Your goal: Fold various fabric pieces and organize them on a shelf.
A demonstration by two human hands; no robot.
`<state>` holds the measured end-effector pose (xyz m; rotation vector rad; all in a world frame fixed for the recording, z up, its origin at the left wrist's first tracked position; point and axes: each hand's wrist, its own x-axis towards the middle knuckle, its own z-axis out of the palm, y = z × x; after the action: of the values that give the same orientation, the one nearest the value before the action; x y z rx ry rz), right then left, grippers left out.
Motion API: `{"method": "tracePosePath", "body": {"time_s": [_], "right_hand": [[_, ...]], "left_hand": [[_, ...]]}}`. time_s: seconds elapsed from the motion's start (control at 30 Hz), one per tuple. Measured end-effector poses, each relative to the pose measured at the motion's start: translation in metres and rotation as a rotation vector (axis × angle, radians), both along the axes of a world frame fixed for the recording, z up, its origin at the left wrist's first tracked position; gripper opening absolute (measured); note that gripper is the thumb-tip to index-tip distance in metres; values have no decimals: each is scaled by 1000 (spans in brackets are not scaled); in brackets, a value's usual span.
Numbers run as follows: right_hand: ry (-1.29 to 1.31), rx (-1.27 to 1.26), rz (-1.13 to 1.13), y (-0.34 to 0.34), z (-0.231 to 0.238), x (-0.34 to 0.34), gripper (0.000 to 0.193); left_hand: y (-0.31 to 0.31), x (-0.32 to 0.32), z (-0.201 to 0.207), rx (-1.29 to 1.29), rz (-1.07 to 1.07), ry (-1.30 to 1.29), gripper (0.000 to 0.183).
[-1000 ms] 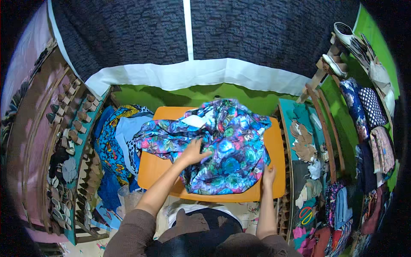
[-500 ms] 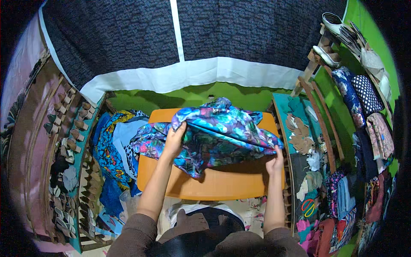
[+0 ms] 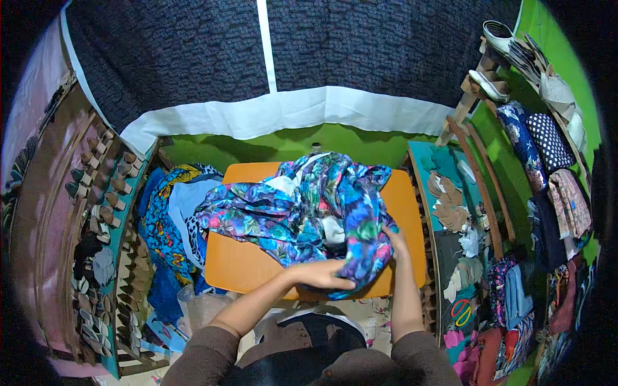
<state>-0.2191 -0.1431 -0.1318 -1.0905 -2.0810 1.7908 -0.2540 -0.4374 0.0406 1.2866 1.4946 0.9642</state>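
Observation:
A shiny floral cloth (image 3: 257,206) in blue, purple, green and pink lies rumpled across an orange table (image 3: 238,260); whether it is a garment I cannot tell. White patches show among its folds. My left hand (image 3: 322,275) is at the cloth's near edge, fingers pointing right, closed on a bunched part that hangs slightly over the table's front. On the right side of that same bunch, my right hand (image 3: 396,241) grips the fabric, some of its fingers hidden by the folds.
Patterned and light blue fabrics (image 3: 167,225) are heaped left of the table. Racks with wooden shoe forms (image 3: 119,186) stand farther left. On the right are a shelf with cut pieces (image 3: 450,206), scissors with red and yellow handles (image 3: 461,312), and folded cloths (image 3: 550,141). A dark curtain (image 3: 360,45) hangs behind.
Both hands have come nearer to me and closer together, the left moving right. The cloth, held stretched before, now lies bunched on the table with its right part drawn toward me.

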Motion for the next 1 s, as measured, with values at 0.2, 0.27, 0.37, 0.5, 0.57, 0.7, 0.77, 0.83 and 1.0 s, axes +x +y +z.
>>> {"method": "tracePosePath", "body": {"time_s": [0.2, 0.27, 0.37, 0.5, 0.57, 0.7, 0.77, 0.83, 1.0], "right_hand": [[-23, -790, 138, -24, 31, 22, 41], [66, -887, 159, -22, 31, 33, 27], [244, -892, 199, -21, 39, 54, 31], [255, -651, 306, -63, 94, 80, 36], [412, -750, 298, -81, 75, 94, 41], [449, -973, 368, -139, 64, 127, 47], [346, -1155, 387, -155, 48, 151, 58], [401, -1260, 448, -168, 35, 190, 67], [459, -1232, 428, -239, 43, 279, 57]], "left_hand": [[-18, 9, -11, -118, 130, -132, 61], [-21, 10, -20, -139, 102, -129, 62], [-21, 23, -33, 115, 220, -285, 62], [-30, 23, -87, -227, 664, -645, 84], [-27, 49, -70, -129, 850, -797, 90], [-61, 77, -80, -332, 780, -496, 76], [-84, 108, -68, -253, 733, -597, 65], [-108, 149, -38, -120, 654, -587, 51], [-174, 228, -49, -212, 528, -520, 38]]}}
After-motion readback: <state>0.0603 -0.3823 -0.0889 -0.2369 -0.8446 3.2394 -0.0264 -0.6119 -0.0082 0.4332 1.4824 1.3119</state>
